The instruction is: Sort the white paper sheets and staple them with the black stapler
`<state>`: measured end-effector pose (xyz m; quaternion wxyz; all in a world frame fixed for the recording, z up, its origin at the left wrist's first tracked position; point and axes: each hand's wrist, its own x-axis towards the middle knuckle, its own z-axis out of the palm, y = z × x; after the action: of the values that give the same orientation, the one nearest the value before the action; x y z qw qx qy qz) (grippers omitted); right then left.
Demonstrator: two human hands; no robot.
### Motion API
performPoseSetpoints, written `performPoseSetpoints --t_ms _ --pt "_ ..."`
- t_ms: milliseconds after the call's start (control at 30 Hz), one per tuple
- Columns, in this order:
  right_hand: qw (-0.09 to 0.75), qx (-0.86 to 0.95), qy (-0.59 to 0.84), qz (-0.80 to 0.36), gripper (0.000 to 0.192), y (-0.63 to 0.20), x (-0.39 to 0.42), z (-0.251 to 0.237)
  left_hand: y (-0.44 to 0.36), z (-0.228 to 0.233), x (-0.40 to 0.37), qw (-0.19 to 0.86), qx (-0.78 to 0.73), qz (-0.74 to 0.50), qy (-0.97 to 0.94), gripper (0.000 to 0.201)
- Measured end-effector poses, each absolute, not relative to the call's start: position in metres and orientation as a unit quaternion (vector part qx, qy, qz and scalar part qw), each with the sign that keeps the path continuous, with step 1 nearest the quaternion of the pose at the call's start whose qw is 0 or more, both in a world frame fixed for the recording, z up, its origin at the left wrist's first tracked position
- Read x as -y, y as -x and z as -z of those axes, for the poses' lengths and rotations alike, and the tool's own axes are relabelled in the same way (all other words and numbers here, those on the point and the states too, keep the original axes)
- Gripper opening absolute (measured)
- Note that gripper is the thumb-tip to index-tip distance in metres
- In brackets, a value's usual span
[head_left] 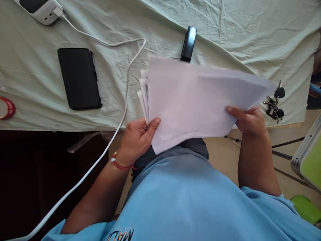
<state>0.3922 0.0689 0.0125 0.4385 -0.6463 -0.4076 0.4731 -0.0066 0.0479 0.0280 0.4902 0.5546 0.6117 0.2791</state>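
- Over on the left of the counter (pixel 37 77), a black phone (pixel 79 78) lies flat on the pale green cloth, with a white cable (pixel 126 87) running from a charger block (pixel 41 10) down past the edge.
- The left hand (pixel 136 140) is closed on the near-left corner of a stack of white paper (pixel 198 100), thumb on top and fingers tucked below, where the sheet edges fan out a little.
- The stack is held in the air above the counter's near edge, just in front of the person's chest, and looks blurred.
- A black stapler (pixel 189 43) sits on the cloth just beyond the paper.
- The right hand (pixel 248 122) grips the stack's right underside, thumb pressed on top.
- A bunch of keys (pixel 274 103) lies near that hand.
- I'd judge the sheets are being gathered and squared; next they want tapping even, both grips kept firm.
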Motion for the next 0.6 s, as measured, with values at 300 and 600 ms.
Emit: performPoseSetpoints --t_ms 300,600 --pt "0.596 0.469 0.553 -0.346 0.067 -0.389 -0.111 -0.036 0.002 -0.026 -0.145 0.383 -0.444 -0.559 -0.586 0.052" --pt "0.521 0.483 0.586 -0.388 0.060 -0.401 -0.099 -0.005 -0.010 0.041 -0.151 0.461 -0.439 -0.587 -0.500 0.056"
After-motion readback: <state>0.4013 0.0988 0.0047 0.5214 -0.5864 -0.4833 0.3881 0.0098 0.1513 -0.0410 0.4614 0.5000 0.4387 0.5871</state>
